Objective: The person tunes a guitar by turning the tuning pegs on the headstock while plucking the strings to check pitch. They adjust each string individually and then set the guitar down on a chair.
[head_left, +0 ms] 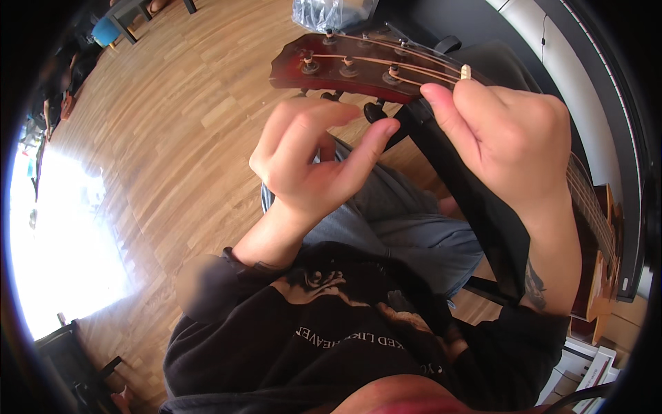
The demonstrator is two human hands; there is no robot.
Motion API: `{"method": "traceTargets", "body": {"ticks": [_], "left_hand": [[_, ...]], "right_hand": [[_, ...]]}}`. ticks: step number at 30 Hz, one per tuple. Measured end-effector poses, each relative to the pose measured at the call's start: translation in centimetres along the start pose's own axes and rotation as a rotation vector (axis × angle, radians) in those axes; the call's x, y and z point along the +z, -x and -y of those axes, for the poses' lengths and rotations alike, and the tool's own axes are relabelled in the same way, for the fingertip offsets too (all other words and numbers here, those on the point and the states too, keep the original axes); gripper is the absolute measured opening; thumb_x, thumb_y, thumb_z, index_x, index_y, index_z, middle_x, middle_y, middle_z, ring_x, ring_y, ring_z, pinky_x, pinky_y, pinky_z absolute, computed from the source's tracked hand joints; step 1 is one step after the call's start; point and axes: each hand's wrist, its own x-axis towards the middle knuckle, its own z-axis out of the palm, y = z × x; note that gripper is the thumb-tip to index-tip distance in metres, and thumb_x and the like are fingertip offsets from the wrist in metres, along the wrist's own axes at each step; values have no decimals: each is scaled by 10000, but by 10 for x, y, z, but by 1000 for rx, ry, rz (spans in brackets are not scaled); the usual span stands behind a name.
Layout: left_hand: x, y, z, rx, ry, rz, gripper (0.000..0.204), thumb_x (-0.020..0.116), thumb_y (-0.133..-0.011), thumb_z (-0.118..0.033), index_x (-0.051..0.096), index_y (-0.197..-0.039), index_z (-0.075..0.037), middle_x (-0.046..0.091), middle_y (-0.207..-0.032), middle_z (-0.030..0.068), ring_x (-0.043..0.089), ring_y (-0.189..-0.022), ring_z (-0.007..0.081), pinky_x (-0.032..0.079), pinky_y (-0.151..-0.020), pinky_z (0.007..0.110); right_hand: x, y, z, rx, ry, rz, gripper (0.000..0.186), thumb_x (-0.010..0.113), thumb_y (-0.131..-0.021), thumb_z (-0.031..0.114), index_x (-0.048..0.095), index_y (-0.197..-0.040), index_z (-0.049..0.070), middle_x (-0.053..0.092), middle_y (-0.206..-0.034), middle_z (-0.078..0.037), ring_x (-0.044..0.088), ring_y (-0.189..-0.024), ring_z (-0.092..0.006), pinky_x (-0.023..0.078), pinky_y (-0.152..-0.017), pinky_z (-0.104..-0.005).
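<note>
The dark reddish-brown guitar headstock [293,69] points left in front of me, with several posts and black tuning pegs along its edges. My left hand [310,148] is beside the near edge, thumb and forefinger apart around a black tuning peg [374,112]. Whether they touch it is hard to see. Curled closed by the pale nut [466,72], my right hand [510,134] has its thumb tip against a guitar string [408,81] that runs from a near post. The fingers' undersides are hidden. Past my right wrist, a stringed neck [592,203] continues toward the wooden body.
A black keyboard instrument [624,90] lines the right side. Clear plastic wrapping [329,14] lies beyond the headstock. My jeans-clad legs [414,224] are below the guitar. A blue stool [105,31] and a person [55,83] are far left; a black chair [69,366] stands lower left.
</note>
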Motion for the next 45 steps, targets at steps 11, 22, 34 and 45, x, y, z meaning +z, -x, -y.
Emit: {"method": "traceTargets", "body": {"ticks": [11, 22, 34, 45], "left_hand": [[12, 2, 5, 146, -98, -3, 235, 914, -773, -9, 819, -976, -79, 725, -928, 45, 565, -546, 68, 414, -455, 228], [2, 13, -14, -4, 11, 76, 366, 952, -758, -39, 725, -1042, 3, 702, -990, 93, 506, -499, 18, 314, -440, 194], [7, -4, -5, 125, 41, 111, 233, 770, -788, 150, 809, -949, -13, 643, -981, 89, 522, -516, 26, 378, -460, 185], [8, -5, 10, 153, 31, 158, 254, 806, -801, 112, 818, -1008, -36, 663, -1010, 39, 606, -595, 48, 419, -470, 213]], "right_hand": [[2, 0, 0, 3, -33, -9, 408, 854, -938, 207, 557, -687, 87, 525, -549, -53, 503, -435, -250, 354, -432, -373], [2, 1, -1, 14, -43, -27, 417, 862, -926, 213, 548, -681, 89, 537, -549, -55, 514, -441, -266, 376, -432, -379], [0, 1, -1, 8, -19, 15, 414, 849, -945, 215, 553, -683, 94, 531, -544, -50, 512, -434, -254, 358, -430, -378], [3, 0, -1, -9, -30, 3, 393, 832, -965, 205, 573, -694, 85, 545, -551, -43, 506, -425, -242, 352, -424, -370]]}}
